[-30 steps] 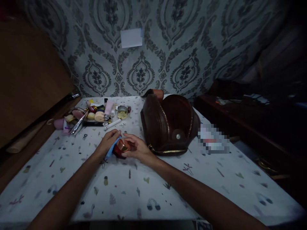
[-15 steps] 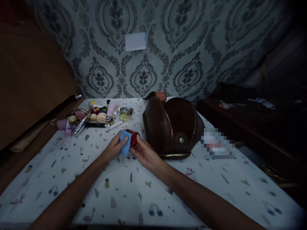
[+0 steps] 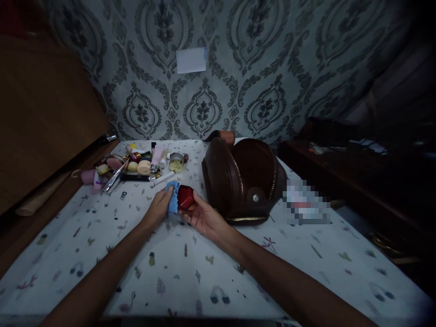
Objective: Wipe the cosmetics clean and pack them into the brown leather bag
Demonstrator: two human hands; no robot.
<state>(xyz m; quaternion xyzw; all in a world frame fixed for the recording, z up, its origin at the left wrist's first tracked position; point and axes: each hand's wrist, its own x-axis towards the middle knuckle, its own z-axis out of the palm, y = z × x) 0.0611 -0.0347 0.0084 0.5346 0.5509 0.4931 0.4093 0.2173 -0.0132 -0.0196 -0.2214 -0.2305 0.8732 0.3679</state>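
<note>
Between my two hands, above the middle of the printed tablecloth (image 3: 170, 272), is a small glossy red faceted object (image 3: 185, 198), whose exact kind I cannot make out. My right hand (image 3: 206, 217) grips it from the right, thumb on its near side and fingers beneath. My left hand (image 3: 160, 204) is closed on a light blue cloth (image 3: 173, 196) with a scalloped edge, pressed against the red object's left side. Just right of my hands stands a dark brown bag (image 3: 221, 181), its zipped top gaping.
Several cosmetics lie heaped at the back left, among them a pink tube (image 3: 156, 158), a round jar (image 3: 176, 162) and a white stick (image 3: 162, 178). A blurred-out item (image 3: 306, 204) lies right of the bag. A patterned wall (image 3: 204, 104) rises behind the table.
The blue cloth has shifted left on the red object, so more of its faceted face shows. My left hand has moved slightly left; the red object looks turned.
</note>
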